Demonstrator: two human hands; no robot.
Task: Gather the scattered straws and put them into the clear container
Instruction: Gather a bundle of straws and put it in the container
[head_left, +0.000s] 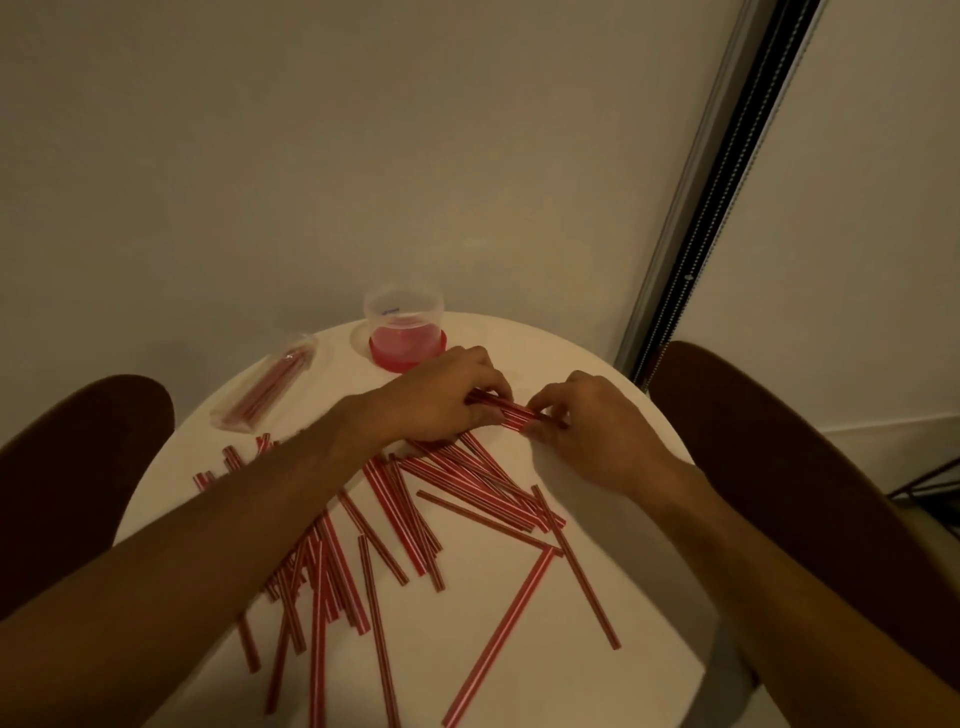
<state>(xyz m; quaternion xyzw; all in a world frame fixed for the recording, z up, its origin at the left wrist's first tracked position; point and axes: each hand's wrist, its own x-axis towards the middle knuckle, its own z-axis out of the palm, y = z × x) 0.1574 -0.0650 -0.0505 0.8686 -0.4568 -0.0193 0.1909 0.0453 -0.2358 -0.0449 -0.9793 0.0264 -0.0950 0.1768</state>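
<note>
While loose straws (395, 519) litter the worktop (597, 545), both my hands pinch one small bundle (511, 411). Left hand (441, 400) fingers and right hand (587, 431) fingers grip its ends.

One clear container (404, 325), one bagged straw pack (266, 387), two hands, dozens of loose straws (400, 512), too overlapped to count

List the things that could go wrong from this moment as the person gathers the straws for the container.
1. The small bundle of straws is pinched only at its ends between the left hand and right hand; some may slip out.
2. The loose straws lie under the forearms; a sweep could knock them off the table.
3. The clear container looks short, so long straws may tip it.
</note>
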